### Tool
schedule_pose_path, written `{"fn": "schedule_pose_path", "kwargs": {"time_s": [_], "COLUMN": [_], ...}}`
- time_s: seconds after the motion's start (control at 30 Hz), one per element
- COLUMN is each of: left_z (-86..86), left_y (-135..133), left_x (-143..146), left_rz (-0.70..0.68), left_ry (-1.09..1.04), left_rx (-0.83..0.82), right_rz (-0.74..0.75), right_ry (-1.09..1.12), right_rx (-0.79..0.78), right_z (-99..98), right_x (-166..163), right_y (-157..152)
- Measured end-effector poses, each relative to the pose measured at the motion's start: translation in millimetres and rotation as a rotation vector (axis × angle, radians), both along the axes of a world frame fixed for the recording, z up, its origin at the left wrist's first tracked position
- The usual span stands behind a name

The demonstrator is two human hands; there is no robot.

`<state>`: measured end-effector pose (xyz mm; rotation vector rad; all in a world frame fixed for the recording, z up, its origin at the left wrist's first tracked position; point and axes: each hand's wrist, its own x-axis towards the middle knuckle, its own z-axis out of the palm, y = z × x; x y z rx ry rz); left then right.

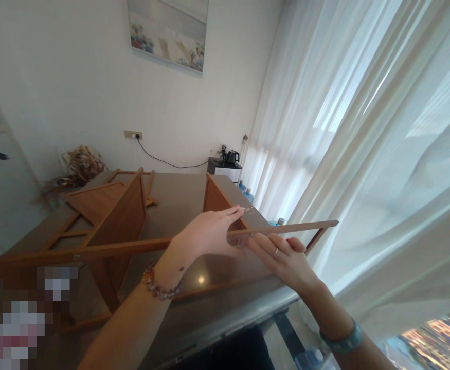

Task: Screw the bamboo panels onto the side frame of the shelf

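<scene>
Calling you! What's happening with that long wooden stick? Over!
Left hand clamped over long wooden rail. Right hand flat against it from below, fingers stretched. Upright wooden panel on table right under rail. Over.

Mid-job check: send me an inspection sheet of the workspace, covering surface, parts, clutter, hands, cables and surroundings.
Surface: brown table, glossy, partly covered by wooden parts.
Job's things: long wooden rail held across the table; two upright panels and a flat frame behind it.
Clutter: dried plant at the far left corner.
Hands: left hand closed over the rail; right hand, fingers along its underside, grip unclear.
Cables: black cable from wall socket toward the kettle.
Surroundings: white curtains right, picture on wall, water bottles beside the curtains.
</scene>
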<state>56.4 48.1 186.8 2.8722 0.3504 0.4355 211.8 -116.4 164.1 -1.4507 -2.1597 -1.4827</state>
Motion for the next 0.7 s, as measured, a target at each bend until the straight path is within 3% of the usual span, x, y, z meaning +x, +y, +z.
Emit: {"fn": "schedule_pose_path", "kwargs": {"time_s": [0.1, 0.2, 0.33, 0.43, 0.5, 0.6, 0.7], "left_z": [-0.9, -1.6, 0.8, 4.3, 5.7, 5.9, 5.5], "left_y": [1, 2, 1, -2, -3, -3, -3], "left_x": [0, 0, -1, -1, -1, -1, -2], "left_rz": [-0.007, -0.017, -0.007, 0.003, 0.004, 0.004, 0.002], "left_ry": [0.011, 0.018, 0.02, 0.039, 0.049, 0.053, 0.055], "left_rx": [-0.003, -0.011, -0.018, -0.022, -0.017, -0.008, -0.008], "right_rz": [0.029, -0.001, 0.065, 0.207, 0.299, 0.227, 0.005], "right_ry": [0.074, 0.3, 0.851, 1.35, 1.57, 1.582, 1.293], "right_rx": [-0.12, -0.193, -0.053, 0.018, 0.019, 0.071, 0.229], "right_z": [5.1, -1.7, -20.1, -31.1, -36.9, -45.1, -50.9], "right_x": [-4, -7, -10, -16, -18, -15, -7], "right_y": [6, 13, 22, 28, 30, 28, 23]}}
